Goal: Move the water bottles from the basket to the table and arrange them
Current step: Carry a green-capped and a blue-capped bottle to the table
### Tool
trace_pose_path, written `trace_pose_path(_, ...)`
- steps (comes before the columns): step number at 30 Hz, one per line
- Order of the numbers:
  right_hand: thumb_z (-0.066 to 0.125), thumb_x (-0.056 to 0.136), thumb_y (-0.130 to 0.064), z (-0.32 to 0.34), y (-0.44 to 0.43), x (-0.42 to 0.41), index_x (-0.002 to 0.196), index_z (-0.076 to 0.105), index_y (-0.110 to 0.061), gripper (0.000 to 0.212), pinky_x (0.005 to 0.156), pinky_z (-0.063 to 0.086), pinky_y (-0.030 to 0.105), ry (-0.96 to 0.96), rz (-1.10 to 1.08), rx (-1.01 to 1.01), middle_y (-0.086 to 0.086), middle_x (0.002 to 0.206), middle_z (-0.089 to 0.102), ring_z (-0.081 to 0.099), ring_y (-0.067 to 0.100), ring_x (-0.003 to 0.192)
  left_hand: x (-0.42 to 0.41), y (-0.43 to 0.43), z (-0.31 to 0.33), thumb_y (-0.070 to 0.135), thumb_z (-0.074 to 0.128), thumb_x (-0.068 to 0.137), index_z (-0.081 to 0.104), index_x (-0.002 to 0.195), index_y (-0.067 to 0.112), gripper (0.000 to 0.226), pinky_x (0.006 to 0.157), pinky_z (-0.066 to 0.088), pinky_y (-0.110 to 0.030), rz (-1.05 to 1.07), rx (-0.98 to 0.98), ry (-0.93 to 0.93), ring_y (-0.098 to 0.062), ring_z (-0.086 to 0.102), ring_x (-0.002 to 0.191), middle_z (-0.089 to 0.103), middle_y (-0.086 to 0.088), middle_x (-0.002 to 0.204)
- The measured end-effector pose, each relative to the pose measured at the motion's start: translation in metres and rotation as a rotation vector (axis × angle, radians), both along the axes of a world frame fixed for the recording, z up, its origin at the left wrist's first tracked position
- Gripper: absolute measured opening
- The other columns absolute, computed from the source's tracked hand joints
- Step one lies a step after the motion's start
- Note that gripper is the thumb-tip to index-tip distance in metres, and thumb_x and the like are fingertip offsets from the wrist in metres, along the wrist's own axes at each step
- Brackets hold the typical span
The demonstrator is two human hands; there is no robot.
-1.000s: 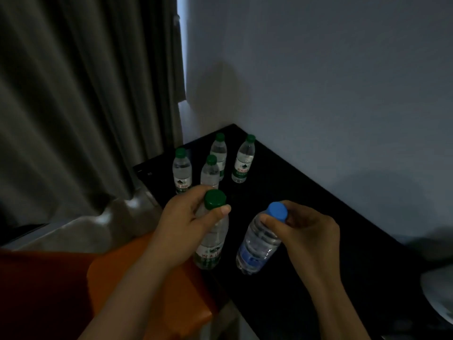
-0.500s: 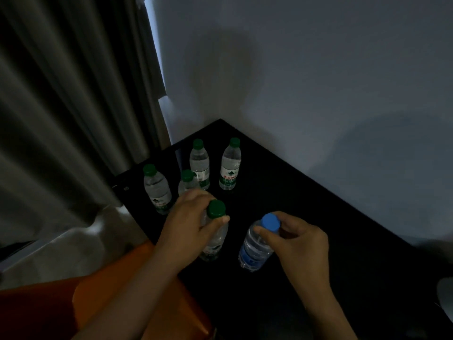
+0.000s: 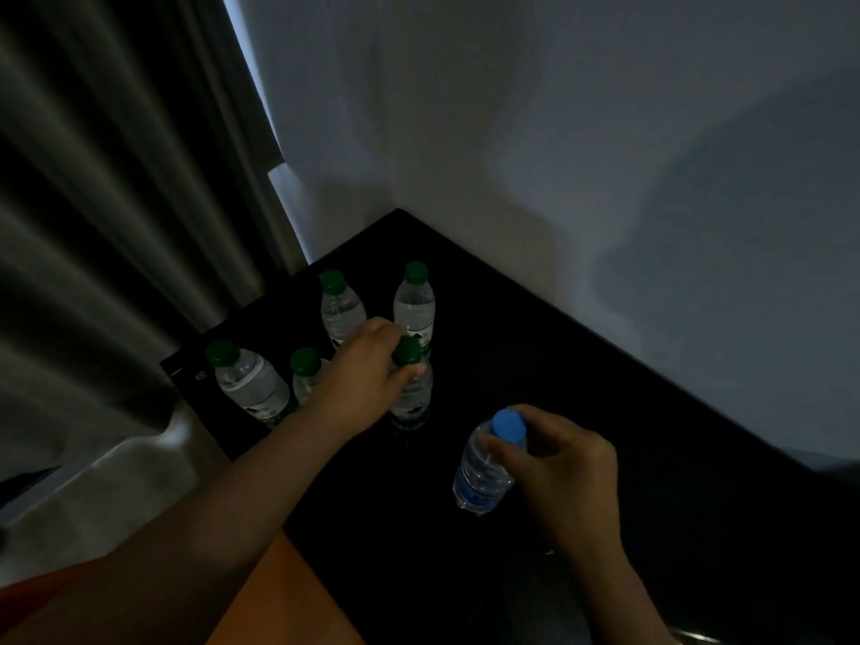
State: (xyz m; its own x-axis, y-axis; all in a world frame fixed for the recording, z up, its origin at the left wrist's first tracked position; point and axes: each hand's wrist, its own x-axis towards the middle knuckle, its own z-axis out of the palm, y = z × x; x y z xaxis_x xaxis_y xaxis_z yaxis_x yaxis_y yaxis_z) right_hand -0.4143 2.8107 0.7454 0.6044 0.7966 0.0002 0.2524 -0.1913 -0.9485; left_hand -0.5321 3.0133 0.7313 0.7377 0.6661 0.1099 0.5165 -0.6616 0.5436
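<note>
My left hand (image 3: 367, 370) grips the neck of a green-capped water bottle (image 3: 412, 398) that stands on the black table (image 3: 581, 412). My right hand (image 3: 563, 463) holds a blue-capped, blue-labelled bottle (image 3: 484, 472) by its neck, nearer to me and slightly tilted, its base on or just above the table. Several more green-capped bottles stand in the far corner: one at the left edge (image 3: 251, 388), one partly behind my left wrist (image 3: 305, 372), and two at the back (image 3: 342, 309) (image 3: 414, 302). No basket shows.
Grey curtains (image 3: 116, 202) hang at the left and a pale wall (image 3: 558, 132) bounds the table behind and to the right. An orange surface (image 3: 279, 598) lies below my left forearm, by the table's near-left edge.
Both hands have carried their bottles forward over the table. The left hand's green-capped bottle now stands close to the group in the corner; the blue-capped bottle has moved further in.
</note>
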Motion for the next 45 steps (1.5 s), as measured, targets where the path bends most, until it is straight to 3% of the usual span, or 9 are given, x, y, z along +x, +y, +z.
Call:
trace_pose_path(6, 0.071, 0.064, -0.041, -0.014, 0.005, 0.012, 0.095, 0.061, -0.046, 0.034, 0.078, 0.054, 0.012, 0.073, -0.035, -0.036, -0.033, 0.093, 0.067, 0.065, -0.008, 0.091, 0.013, 0.011, -0.009, 0.024, 0.066, 0.085, 0.057, 0.096, -0.001, 0.029, 0.077, 0.041, -0.033, 0.041, -0.038, 0.033, -0.026, 0.052, 0.090, 0.053, -0.015, 0.098)
trace_pose_path(10, 0.074, 0.067, -0.038, -0.018, 0.008, 0.016, 0.105, 0.068, -0.034, 0.039, 0.084, 0.057, 0.024, 0.062, -0.049, -0.041, -0.022, 0.100, 0.070, 0.066, -0.004, 0.094, 0.016, 0.014, -0.011, 0.022, 0.065, 0.086, 0.057, 0.102, -0.002, 0.030, 0.081, 0.040, -0.032, 0.059, -0.098, 0.050, -0.028, 0.051, 0.094, 0.052, -0.017, 0.103)
trace_pose_path(13, 0.073, 0.066, -0.039, -0.019, 0.011, 0.017, 0.102, 0.065, -0.038, 0.037, 0.083, 0.056, 0.021, 0.039, -0.050, -0.035, -0.024, 0.097, 0.070, 0.065, -0.006, 0.094, 0.017, 0.013, -0.014, 0.022, 0.066, 0.085, 0.057, 0.106, -0.001, 0.032, 0.085, 0.041, -0.035, 0.061, -0.105, 0.077, -0.029, 0.052, 0.097, 0.052, -0.018, 0.106)
trace_pose_path(16, 0.075, 0.071, -0.030, -0.021, 0.015, 0.018, 0.107, 0.066, -0.032, 0.037, 0.084, 0.056, 0.021, 0.005, -0.051, -0.036, -0.020, 0.098, 0.069, 0.066, -0.006, 0.093, 0.017, 0.012, -0.017, 0.022, 0.066, 0.085, 0.058, 0.107, 0.000, 0.032, 0.087, 0.043, -0.040, 0.070, -0.104, 0.069, -0.029, 0.051, 0.098, 0.053, -0.018, 0.105)
trace_pose_path(21, 0.077, 0.074, -0.023, -0.022, 0.025, 0.021, 0.103, 0.069, -0.027, 0.031, 0.080, 0.058, 0.026, -0.099, -0.033, -0.002, -0.013, 0.096, 0.071, 0.067, -0.001, 0.089, 0.021, 0.011, -0.021, 0.020, 0.066, 0.085, 0.058, 0.106, 0.000, 0.030, 0.083, 0.042, -0.036, 0.056, -0.107, 0.057, -0.028, 0.050, 0.098, 0.052, -0.016, 0.104)
trace_pose_path(25, 0.078, 0.075, -0.023, -0.026, 0.036, 0.026, 0.100, 0.070, -0.027, 0.027, 0.077, 0.058, 0.027, -0.186, -0.023, -0.008, -0.016, 0.091, 0.070, 0.067, -0.001, 0.086, 0.025, 0.013, -0.022, 0.018, 0.065, 0.086, 0.056, 0.097, 0.001, 0.023, 0.072, 0.034, -0.029, 0.050, -0.106, 0.044, -0.027, 0.049, 0.090, 0.047, -0.011, 0.095)
trace_pose_path(30, 0.077, 0.074, -0.025, -0.035, 0.044, 0.027, 0.098, 0.071, -0.022, 0.025, 0.075, 0.059, 0.034, -0.210, -0.028, -0.026, -0.008, 0.090, 0.071, 0.068, 0.005, 0.084, 0.027, 0.017, -0.023, 0.020, 0.064, 0.086, 0.056, 0.102, 0.000, 0.026, 0.078, 0.038, -0.033, 0.030, -0.083, 0.067, -0.028, 0.050, 0.093, 0.051, -0.016, 0.102)
trace_pose_path(45, 0.076, 0.074, -0.031, -0.043, 0.047, 0.020, 0.106, 0.066, -0.024, 0.034, 0.084, 0.057, 0.030, -0.266, -0.021, -0.115, -0.011, 0.101, 0.067, 0.064, 0.002, 0.093, 0.030, 0.016, -0.025, 0.020, 0.064, 0.086, 0.054, 0.110, 0.001, 0.032, 0.087, 0.040, -0.037, 0.052, -0.084, 0.108, -0.032, 0.049, 0.103, 0.050, -0.017, 0.111)
